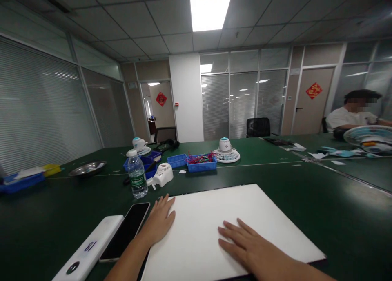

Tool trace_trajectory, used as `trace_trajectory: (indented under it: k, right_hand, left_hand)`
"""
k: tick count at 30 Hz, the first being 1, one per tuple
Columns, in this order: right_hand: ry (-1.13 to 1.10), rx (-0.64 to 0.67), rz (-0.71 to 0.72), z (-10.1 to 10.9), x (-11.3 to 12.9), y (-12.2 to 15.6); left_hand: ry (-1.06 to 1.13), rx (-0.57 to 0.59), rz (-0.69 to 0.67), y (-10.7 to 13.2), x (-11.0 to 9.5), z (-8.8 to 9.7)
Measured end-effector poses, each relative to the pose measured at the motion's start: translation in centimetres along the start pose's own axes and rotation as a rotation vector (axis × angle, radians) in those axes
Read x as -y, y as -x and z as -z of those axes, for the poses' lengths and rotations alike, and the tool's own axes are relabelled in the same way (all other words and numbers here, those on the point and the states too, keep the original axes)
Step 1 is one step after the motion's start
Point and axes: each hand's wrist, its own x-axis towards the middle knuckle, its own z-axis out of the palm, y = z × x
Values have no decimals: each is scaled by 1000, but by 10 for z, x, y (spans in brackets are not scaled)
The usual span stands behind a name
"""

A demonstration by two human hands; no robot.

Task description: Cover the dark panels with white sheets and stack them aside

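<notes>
A large white board (245, 215) lies flat on the green table (337, 207) in front of me. My left hand (159, 222) rests flat on the board's left edge, fingers stretched out and holding nothing. My right hand (245, 244) lies flat on the board near its middle, fingers spread and pointing left, also holding nothing. Just left of my left hand lie a black phone (127, 230) and a white power bank (92, 248) with a label.
Behind the board stand a water bottle (137, 175), a white fan part (162, 174), blue trays (200, 162) of small parts, two white fan bases (226, 150) and a metal bowl (87, 168). A seated person (352, 116) is at the far right, behind a fan (369, 139).
</notes>
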Motion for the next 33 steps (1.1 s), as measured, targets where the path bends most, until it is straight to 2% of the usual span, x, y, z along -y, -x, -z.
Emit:
trace_trajectory:
  k: [2,4,8,11,14,17,20,22,25,28,33]
  right_hand:
    - [29,-29,-18,-1,9,-5]
    - [116,-104,7,-5,9,-9]
    - [345,-311,212,-15,8,-15]
    - [425,-476,338,-18,16,-19]
    - [459,-527,433,-12,20,-16]
    - [516,-589,487,-6,7,-6]
    - [567,-646,485,-4,-16,9]
    - [596,-634,467,-1,-32,18]
    - [609,-624,388,7,-49,29]
    - [589,-695,310,13,-59,33]
    - [538,-767,307,2,-73,29]
  left_hand:
    - [-16,6,-1,0,0,0]
    - [-13,-3,1,-1,0,0]
    - [58,-19,9,-2,2,0]
    - [228,-51,57,-4,5,0]
    - [419,-85,122,-7,9,3]
    - [495,-84,108,-11,14,9]
    - [550,-75,74,-12,15,13]
    - [568,-56,52,-9,12,13]
    - [551,-31,-8,-3,5,11]
    - [501,-29,-72,1,-3,10]
    - [438,-27,-119,1,-10,11]
